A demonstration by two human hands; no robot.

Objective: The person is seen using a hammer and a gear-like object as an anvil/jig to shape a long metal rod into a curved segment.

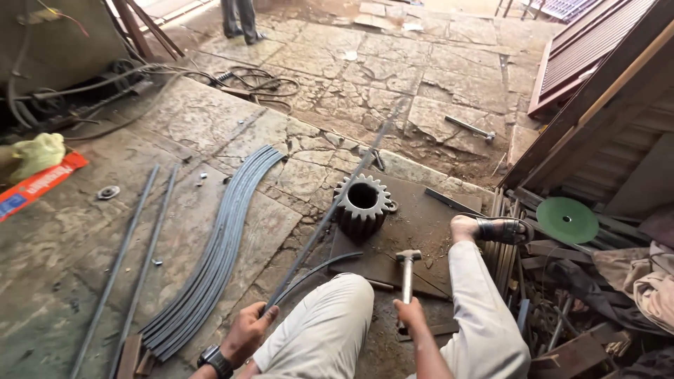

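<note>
The left hand (246, 333) grips a long steel strip (330, 210) laid across the gear (361, 205), seemingly flat, while the right hand (411, 314) clutches a hammer (407, 270); strike squarely, strip pinned steady.

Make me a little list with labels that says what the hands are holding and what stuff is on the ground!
Place: cracked stone floor of a workshop
Left hand: grips a long thin metal strip that runs over the gear
Right hand: holds a hammer, head up
Gear: big, toothed, standing on a dark metal plate
Curved strips: a stacked bundle, to the left
Straight rods: lying further left
Green disc: on the scrap pile, right
Foot: in a sandal, by the plate
</note>
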